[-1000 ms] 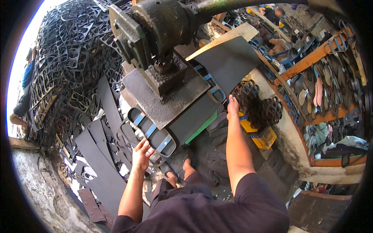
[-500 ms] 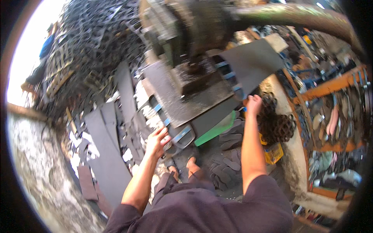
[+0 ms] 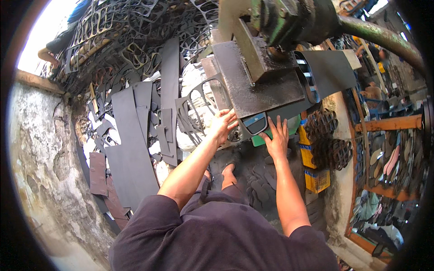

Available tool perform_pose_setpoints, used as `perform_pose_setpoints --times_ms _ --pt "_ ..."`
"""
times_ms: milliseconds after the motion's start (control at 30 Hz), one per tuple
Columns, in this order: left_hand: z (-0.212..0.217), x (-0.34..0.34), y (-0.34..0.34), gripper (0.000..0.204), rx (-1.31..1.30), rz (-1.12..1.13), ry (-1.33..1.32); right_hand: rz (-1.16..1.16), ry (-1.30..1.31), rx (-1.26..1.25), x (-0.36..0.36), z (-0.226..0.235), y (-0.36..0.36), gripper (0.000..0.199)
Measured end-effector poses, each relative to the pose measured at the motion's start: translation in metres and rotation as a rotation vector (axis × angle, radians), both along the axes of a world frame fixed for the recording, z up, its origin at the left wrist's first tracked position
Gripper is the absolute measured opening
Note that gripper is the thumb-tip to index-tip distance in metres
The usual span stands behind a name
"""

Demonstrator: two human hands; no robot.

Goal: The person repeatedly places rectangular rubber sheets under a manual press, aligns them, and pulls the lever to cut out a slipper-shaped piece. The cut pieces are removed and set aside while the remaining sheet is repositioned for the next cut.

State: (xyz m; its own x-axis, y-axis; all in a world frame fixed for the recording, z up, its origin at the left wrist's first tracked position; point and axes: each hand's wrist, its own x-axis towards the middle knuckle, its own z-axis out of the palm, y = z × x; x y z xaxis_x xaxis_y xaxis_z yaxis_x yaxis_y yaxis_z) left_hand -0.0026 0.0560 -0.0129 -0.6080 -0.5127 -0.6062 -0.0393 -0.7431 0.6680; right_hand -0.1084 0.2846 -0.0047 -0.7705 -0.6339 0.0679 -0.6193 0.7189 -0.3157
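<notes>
A large press with a thick steel plate [image 3: 260, 88] stands before me, over a dark flat sheet [image 3: 333, 71]. A sole-shaped metal cutting die with a blue crosspiece [image 3: 256, 125] pokes out from under the plate's near edge; its rest is hidden. Another such die [image 3: 310, 83] shows at the plate's right side. My left hand [image 3: 223, 127] is at the near die's left side, fingers stretched out, seemingly empty. My right hand [image 3: 276, 137] has its fingers spread against the sheet's near edge, thumb by the die. Part of a green board [image 3: 293, 125] shows below the sheet.
Punched-out scrap webbing [image 3: 192, 108] hangs left of the press, with more heaped behind. Long dark strips [image 3: 131, 158] lie at left beside a rough wall [image 3: 40, 162]. Yellow crates [image 3: 317, 180] and dark cut-out webs [image 3: 322, 126] are at right, near shelves [image 3: 389, 124].
My right hand has left the right-hand die and come in to the sheet's near edge. My left hand has moved right and forward. The near die now sits farther under the plate. The view has shifted.
</notes>
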Motion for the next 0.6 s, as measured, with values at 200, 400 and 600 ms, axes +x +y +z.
perform_pose_setpoints --times_ms 200,400,600 --pt "-0.08 0.066 -0.042 0.058 -0.216 0.071 -0.602 -0.086 -0.075 0.065 -0.004 0.008 -0.01 0.07" --pt "-0.023 0.062 -0.062 0.036 -0.195 -0.103 -0.131 -0.191 -0.115 0.006 -0.033 0.01 -0.014 0.071" --pt "-0.003 0.025 -0.094 0.038 -0.216 -0.103 -0.057 -0.276 -0.168 0.03 -0.089 0.012 -0.026 0.069"
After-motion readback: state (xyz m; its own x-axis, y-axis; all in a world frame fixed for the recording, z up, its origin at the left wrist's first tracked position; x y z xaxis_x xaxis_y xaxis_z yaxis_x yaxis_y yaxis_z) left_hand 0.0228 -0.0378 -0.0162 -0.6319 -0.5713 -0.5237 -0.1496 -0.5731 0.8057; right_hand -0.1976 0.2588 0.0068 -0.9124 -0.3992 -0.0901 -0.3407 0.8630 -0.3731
